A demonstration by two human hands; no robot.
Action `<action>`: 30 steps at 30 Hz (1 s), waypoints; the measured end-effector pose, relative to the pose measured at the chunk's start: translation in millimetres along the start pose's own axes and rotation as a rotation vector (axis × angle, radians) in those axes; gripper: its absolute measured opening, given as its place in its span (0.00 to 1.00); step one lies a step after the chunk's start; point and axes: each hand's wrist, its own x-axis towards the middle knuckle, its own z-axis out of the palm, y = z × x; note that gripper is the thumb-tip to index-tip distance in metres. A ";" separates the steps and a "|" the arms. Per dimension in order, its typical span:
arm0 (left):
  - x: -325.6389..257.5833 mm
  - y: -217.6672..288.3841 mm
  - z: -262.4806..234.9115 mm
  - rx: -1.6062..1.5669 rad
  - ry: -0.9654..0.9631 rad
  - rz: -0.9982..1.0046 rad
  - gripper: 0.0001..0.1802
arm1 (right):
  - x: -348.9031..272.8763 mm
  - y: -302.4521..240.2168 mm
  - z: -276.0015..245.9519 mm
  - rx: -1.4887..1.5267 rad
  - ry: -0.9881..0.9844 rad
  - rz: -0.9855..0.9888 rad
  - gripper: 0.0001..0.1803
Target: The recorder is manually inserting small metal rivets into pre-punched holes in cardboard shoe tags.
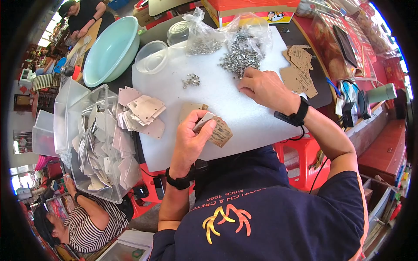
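The left hand (191,139) is curled around a small stack of brown card tags (217,131), thumb pressed on top and fingers wrapped underneath, holding them just above the white foam sheet (244,117) near its front edge. At about one o'clock from it, the right hand (261,87) rests palm-down on the sheet, its fingers bent into the near edge of a heap of small metal pieces (239,56); whether it has pinched any is hard to tell, since the fingertips are hidden among them. A smaller cluster of metal pieces (190,80) lies at nine o'clock from that hand. More brown tags (300,69) sit at three o'clock on the dark table. At nine o'clock from the left hand lie loose grey tags (141,111), overlapping a clear plastic bin (82,130) filled with the same. A pale green bowl (111,50) stands at eleven o'clock.
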 end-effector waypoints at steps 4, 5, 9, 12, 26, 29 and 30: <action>0.8 -0.9 -3.5 0.040 -0.002 -0.004 0.09 | 1.2 -4.9 -1.4 -0.079 -0.035 -0.030 0.04; 0.7 0.4 -3.3 0.026 -0.004 -0.008 0.09 | 1.2 -6.9 -2.0 -0.073 -0.030 -0.039 0.04; 0.4 8.5 -1.5 -0.022 0.007 -0.021 0.09 | 1.8 -2.2 3.8 -0.016 -0.005 -0.019 0.05; 0.7 15.0 2.2 -0.076 0.049 -0.012 0.09 | 3.8 -5.8 -0.3 0.604 -0.024 0.167 0.06; 8.1 20.2 8.9 -0.147 0.033 0.118 0.09 | 9.9 -29.7 -14.8 1.325 -0.250 0.473 0.06; 9.0 16.8 4.4 -0.123 0.038 0.121 0.09 | 1.5 -18.7 -2.2 0.427 0.034 0.029 0.04; 9.5 14.8 2.4 -0.099 0.046 0.134 0.09 | -0.6 -18.2 0.3 0.244 0.043 0.004 0.04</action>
